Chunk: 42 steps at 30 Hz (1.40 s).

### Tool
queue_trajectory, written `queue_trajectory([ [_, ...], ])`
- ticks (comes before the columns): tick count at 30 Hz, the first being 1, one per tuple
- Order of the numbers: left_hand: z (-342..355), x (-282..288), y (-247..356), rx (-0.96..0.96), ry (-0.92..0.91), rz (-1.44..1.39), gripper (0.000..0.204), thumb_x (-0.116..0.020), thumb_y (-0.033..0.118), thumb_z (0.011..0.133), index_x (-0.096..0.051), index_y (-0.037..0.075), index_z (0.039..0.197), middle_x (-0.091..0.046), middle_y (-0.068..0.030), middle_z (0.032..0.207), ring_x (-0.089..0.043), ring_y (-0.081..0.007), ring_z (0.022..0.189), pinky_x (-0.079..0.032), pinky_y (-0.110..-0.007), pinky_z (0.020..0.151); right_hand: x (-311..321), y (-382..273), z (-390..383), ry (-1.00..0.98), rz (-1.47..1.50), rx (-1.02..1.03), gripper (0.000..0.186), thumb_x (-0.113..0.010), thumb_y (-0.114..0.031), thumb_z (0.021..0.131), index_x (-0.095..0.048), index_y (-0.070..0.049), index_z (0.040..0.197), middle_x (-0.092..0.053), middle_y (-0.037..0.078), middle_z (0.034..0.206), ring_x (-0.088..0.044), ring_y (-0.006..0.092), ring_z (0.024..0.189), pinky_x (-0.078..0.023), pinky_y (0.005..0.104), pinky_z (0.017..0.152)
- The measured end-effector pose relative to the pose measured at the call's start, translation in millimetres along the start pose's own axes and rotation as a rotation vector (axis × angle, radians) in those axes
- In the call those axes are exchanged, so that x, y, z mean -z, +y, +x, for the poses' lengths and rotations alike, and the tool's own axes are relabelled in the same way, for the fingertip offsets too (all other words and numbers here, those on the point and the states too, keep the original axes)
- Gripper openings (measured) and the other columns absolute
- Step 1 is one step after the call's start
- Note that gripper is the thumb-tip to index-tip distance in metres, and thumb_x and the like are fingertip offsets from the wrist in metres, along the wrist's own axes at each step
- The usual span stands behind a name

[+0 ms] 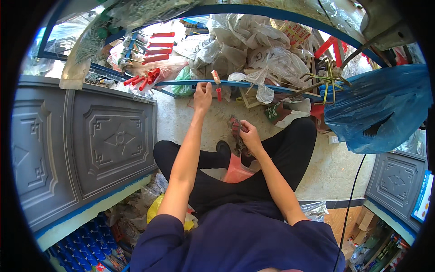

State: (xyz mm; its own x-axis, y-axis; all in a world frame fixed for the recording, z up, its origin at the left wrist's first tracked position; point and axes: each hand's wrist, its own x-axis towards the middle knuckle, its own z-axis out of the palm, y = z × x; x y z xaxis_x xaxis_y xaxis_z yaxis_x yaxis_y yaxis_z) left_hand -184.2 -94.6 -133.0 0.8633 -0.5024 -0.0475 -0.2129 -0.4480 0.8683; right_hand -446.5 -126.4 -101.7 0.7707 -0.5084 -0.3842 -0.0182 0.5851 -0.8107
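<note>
My left hand [202, 96] is at a blue metal rail [172, 83], fingers curled against it; what they hold, if anything, is unclear. Just right of them sit a small pale roller-like piece [216, 77] and a short red tube [219, 94] below it. My right hand [249, 135] grips a dark, grimy red-and-black object [234, 127] between my knees, its exact kind unclear. Beneath that is a translucent red plastic piece [235, 167].
Red-handled rollers [158, 45] and crumpled plastic bags [272, 65] crowd the shelf ahead. A large blue bag [376, 109] and yellow wire frames [331, 84] are at the right. Grey panelled cabinets [120, 136] flank me. A black cable [353, 190] hangs at the right.
</note>
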Motion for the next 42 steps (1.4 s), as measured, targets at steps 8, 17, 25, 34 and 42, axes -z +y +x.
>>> queue_trajectory([
  [8,-174.9,29.2,44.5,0.052,-0.416,-0.412,0.027,-0.063,0.025,0.099,-0.062,0.002,0.113,-0.067,-0.0036,0.089,-0.064,-0.0112,0.083,-0.051,-0.026,0.068,1.4,7.4,-14.0,0.037,-0.138,0.154,0.024,-0.067,-0.009,0.092,-0.06,0.001,0.112,-0.066,0.003,0.095,-0.061,0.0077,0.082,-0.048,0.0218,0.072],
  [17,-219.6,45.6,84.5,-0.034,-0.237,-0.25,0.021,-0.065,0.019,0.096,-0.063,0.0,0.105,-0.067,-0.006,0.083,-0.061,-0.0118,0.073,-0.049,-0.03,0.069,-11.4,-3.0,-47.6,0.266,-0.669,0.605,0.025,-0.072,-0.014,0.089,-0.06,-0.001,0.107,-0.056,0.004,0.11,-0.057,0.0125,0.091,-0.047,0.028,0.081],
  [25,-225.3,21.7,147.2,-0.315,-0.003,0.082,0.017,-0.061,0.022,0.095,-0.063,0.006,0.098,-0.059,-0.0167,0.094,-0.065,-0.0357,0.082,-0.051,-0.043,0.07,9.8,10.4,-52.1,0.092,-0.313,-0.133,0.032,-0.059,-0.026,0.098,-0.062,-0.005,0.122,-0.059,0.007,0.116,-0.059,0.0193,0.097,-0.047,0.0303,0.087],
  [34,-281.2,28.3,148.5,-0.428,-0.44,-0.084,0.024,-0.066,0.029,0.091,-0.069,0.007,0.099,-0.064,-0.0131,0.101,-0.066,-0.0286,0.087,-0.053,-0.037,0.08,47.8,30.2,-53.4,-0.09,-0.18,-0.031,0.04,-0.051,-0.028,0.102,-0.055,-0.005,0.135,-0.056,0.008,0.133,-0.058,0.019,0.112,-0.047,0.0305,0.094],
  [42,-58.3,171.7,34.0,-0.091,0.299,0.321,0.025,-0.059,0.025,0.093,-0.067,0.001,0.093,-0.07,-0.02,0.092,-0.068,-0.0354,0.088,-0.053,-0.043,0.08,54.9,49.0,-41.5,-0.187,-0.244,0.045,0.04,-0.052,-0.027,0.102,-0.054,-0.005,0.135,-0.055,0.009,0.134,-0.057,0.0193,0.114,-0.046,0.0309,0.095],
])
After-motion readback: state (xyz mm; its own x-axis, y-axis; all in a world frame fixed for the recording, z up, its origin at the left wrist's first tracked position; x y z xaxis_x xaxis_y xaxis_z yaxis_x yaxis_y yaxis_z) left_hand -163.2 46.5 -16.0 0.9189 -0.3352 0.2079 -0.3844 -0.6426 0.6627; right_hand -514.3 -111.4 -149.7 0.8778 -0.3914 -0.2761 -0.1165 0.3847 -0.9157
